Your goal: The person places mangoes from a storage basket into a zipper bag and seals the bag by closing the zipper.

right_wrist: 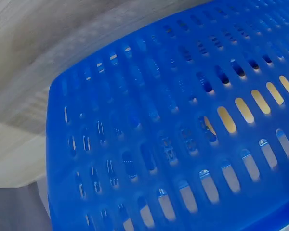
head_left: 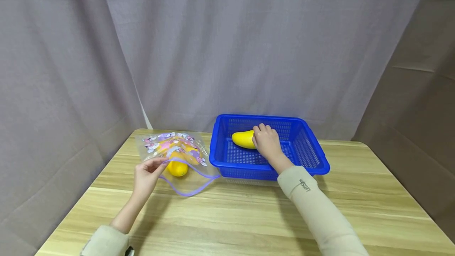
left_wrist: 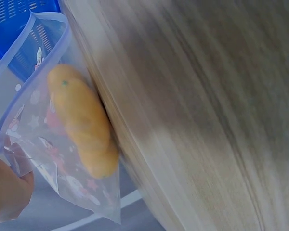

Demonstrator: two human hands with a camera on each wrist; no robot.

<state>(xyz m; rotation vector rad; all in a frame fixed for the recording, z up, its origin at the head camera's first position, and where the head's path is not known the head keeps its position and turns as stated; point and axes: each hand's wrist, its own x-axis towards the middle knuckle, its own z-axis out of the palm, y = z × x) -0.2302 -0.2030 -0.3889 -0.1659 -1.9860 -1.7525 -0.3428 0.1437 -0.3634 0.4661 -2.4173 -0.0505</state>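
Observation:
My left hand (head_left: 147,175) pinches the upper edge of a clear zip bag (head_left: 153,145) with a purple rim and cartoon prints, and its mouth gapes open. Several yellow-orange mangoes (left_wrist: 82,115) lie inside the bag, pressed together. In the blue basket (head_left: 266,117), a yellow mango (head_left: 243,139) lies on its side, with my right hand (head_left: 267,142) over its right end, fingers curled round it. The fingertips are partly hidden from the head view. From the right wrist, the basket's slotted wall (right_wrist: 149,134) fills most of the view and hides the hand; yellow shows through some slots.
Bag and basket stand side by side on a wooden table (head_left: 227,224), the bag's right corner next to the basket's front left corner. Grey curtains (head_left: 249,50) hang behind the table and along the left. A brown cloth (head_left: 416,110) hangs on the right.

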